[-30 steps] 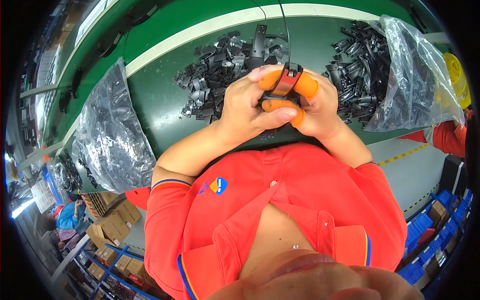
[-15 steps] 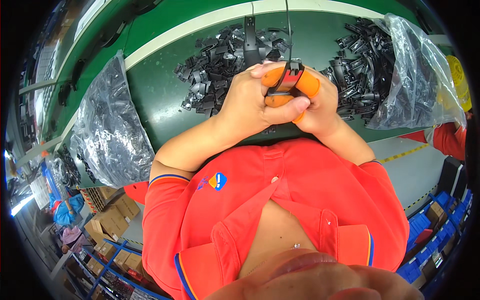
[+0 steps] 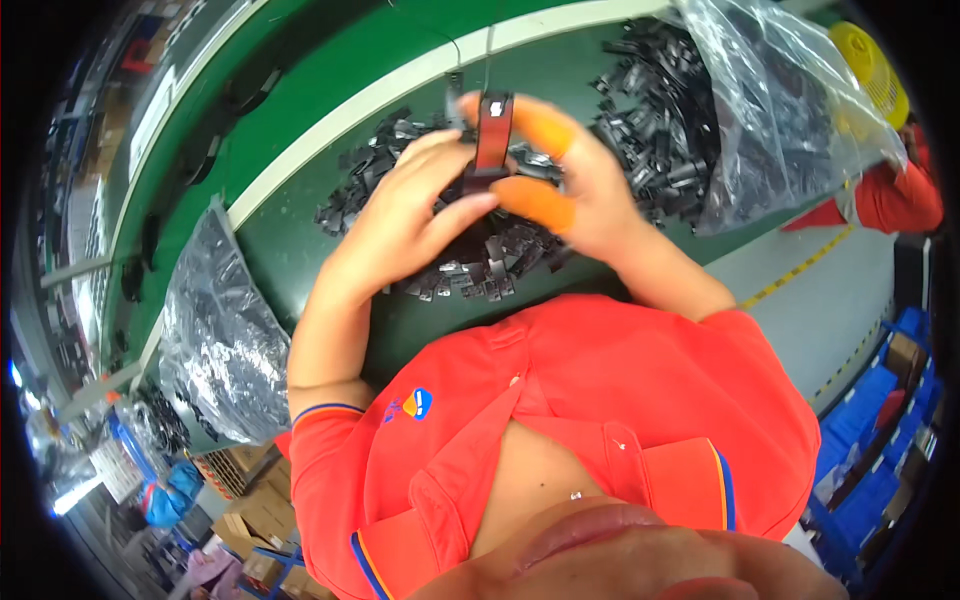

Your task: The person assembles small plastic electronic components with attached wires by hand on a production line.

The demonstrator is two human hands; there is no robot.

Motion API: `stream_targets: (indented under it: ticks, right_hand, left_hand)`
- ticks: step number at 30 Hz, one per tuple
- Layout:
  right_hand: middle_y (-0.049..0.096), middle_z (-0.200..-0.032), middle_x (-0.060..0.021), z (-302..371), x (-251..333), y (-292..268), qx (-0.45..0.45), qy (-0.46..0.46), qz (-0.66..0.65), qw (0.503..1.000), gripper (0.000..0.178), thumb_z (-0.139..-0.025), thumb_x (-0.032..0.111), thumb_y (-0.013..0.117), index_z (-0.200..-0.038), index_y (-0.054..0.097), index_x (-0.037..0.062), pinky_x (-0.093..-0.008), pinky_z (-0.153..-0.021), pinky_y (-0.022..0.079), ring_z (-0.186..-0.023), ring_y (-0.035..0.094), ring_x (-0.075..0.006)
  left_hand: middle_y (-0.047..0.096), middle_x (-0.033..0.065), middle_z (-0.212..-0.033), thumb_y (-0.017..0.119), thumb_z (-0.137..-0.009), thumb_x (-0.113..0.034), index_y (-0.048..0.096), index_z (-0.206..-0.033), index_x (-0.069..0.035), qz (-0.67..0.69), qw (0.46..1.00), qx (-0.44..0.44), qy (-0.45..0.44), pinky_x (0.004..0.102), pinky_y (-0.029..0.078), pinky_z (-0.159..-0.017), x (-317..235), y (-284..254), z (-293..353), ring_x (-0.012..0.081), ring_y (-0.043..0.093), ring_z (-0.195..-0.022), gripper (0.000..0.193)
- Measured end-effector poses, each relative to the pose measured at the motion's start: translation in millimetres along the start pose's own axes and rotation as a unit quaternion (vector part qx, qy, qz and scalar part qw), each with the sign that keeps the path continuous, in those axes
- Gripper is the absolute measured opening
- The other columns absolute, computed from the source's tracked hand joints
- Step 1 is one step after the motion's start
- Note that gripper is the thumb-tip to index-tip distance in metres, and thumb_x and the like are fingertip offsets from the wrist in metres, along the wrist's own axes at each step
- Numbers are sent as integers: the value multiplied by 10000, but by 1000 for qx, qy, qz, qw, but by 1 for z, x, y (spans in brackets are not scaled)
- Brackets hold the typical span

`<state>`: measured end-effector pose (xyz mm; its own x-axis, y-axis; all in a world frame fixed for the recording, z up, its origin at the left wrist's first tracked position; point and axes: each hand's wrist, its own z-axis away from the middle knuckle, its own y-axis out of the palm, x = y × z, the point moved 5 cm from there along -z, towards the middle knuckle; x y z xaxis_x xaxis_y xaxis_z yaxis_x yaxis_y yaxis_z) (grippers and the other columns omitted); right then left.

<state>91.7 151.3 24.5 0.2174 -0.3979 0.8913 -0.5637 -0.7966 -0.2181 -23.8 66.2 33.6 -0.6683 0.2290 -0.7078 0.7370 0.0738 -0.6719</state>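
Observation:
Between my hands stands a narrow part with a dark red face and black ends (image 3: 493, 140), a thin cord running up above it. My left hand (image 3: 405, 205) is closed at its left side, thumb tip against the lower black end. My right hand (image 3: 590, 190), with orange covers on the thumb and a finger, curls round it from the right. Motion blurs the right fingertips. Beneath and behind the hands spreads a pile of small black plastic pieces (image 3: 475, 270), partly hidden by them.
A second heap of longer black pieces (image 3: 655, 135) lies to the right, against a clear plastic bag (image 3: 765, 120). Another filled clear bag (image 3: 220, 345) is at the left edge of the green table (image 3: 270, 250). A yellow basket (image 3: 868, 75) and a person's red sleeve (image 3: 890, 200) appear far right.
My hands have separated from their clasp, exposing the red face of the part between them. The view has shifted, so the table and bags sit further left.

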Motion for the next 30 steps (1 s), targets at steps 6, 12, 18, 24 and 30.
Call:
stream_targets:
  ticks: [6,12,18,24,30]
  right_hand:
    - [575,-928,-85,21,-32,-75,-122,150,304,933,255,-776,103,646,-1012,586,27,-259,-716,438,-780,549,-149]
    - [549,-938,-55,41,-43,-74,-45,87,554,827,255,-662,158,735,-826,569,56,-373,-681,382,-861,533,-259]
    - [552,-971,-52,38,-46,-72,-37,118,513,849,210,-679,81,697,-842,567,62,-370,-748,369,-913,521,-260]
    - [600,-943,-85,46,-67,-71,-126,196,147,961,250,-831,73,591,-1037,465,9,-277,-721,439,-755,564,-171]
    - [598,-814,-102,19,-43,-36,-126,203,-59,969,299,-880,70,505,-1151,404,-8,-225,-597,429,-629,524,-110]
  left_hand:
    - [568,160,-1035,611,-791,-130,554,-1054,-35,-284,950,-115,55,403,396,-877,72,-46,-54,318,509,-1019,286]
    - [589,149,-1051,572,-815,-244,556,-1099,-41,-358,903,-236,-31,379,403,-906,194,-111,-59,310,523,-1030,349]
    - [599,150,-920,561,-758,-484,578,-917,-44,-530,671,-371,-362,429,510,-655,276,-208,26,311,604,-803,469]
    - [614,156,-935,566,-710,-517,598,-987,-50,-529,646,-290,-468,442,488,-729,315,-208,39,311,605,-842,544]
    - [589,93,-683,578,-796,-183,531,-876,11,50,776,-607,-163,334,475,-569,266,-221,12,210,621,-621,214]
